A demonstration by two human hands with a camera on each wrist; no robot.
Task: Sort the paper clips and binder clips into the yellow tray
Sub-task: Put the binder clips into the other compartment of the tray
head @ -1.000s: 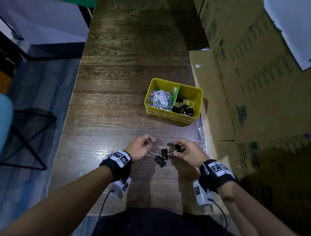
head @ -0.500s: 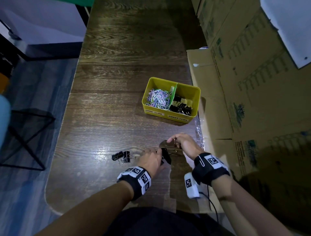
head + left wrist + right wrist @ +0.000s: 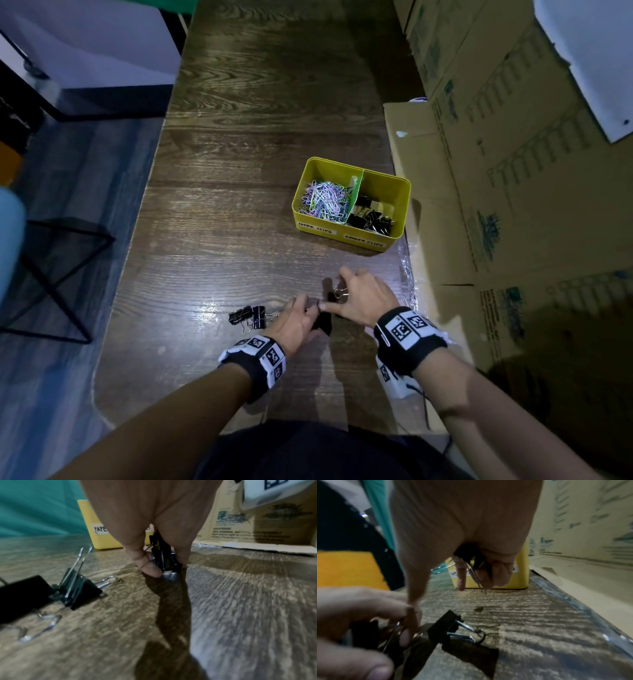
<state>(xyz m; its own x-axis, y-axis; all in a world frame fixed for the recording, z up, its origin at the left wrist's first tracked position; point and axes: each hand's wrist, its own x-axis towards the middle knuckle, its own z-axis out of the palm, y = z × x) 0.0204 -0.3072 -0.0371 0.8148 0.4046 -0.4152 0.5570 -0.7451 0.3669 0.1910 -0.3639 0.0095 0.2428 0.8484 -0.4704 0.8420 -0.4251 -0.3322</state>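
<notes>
The yellow tray (image 3: 388,186) stands ahead of my hands, with coloured paper clips (image 3: 323,202) in its left compartment and black binder clips (image 3: 371,217) in its right. My left hand (image 3: 313,310) pinches a black binder clip (image 3: 164,558) at table level between thumb and fingers. Just to its right, my right hand (image 3: 342,291) grips another binder clip (image 3: 471,559) in curled fingers, wire handles sticking out. One more black clip (image 3: 447,627) lies on the table between the hands. A few loose binder clips (image 3: 251,317) lie left of my left hand.
Cardboard boxes (image 3: 513,171) wall off the right side of the dark wooden table (image 3: 239,154). Clear plastic film (image 3: 407,274) lies along the table's right edge. The table's left edge drops to the floor, where a black wire frame (image 3: 51,274) stands.
My left hand has moved right, from apart on the left to beside my right hand, and has taken hold of a binder clip. The loose clips at the left are now uncovered.
</notes>
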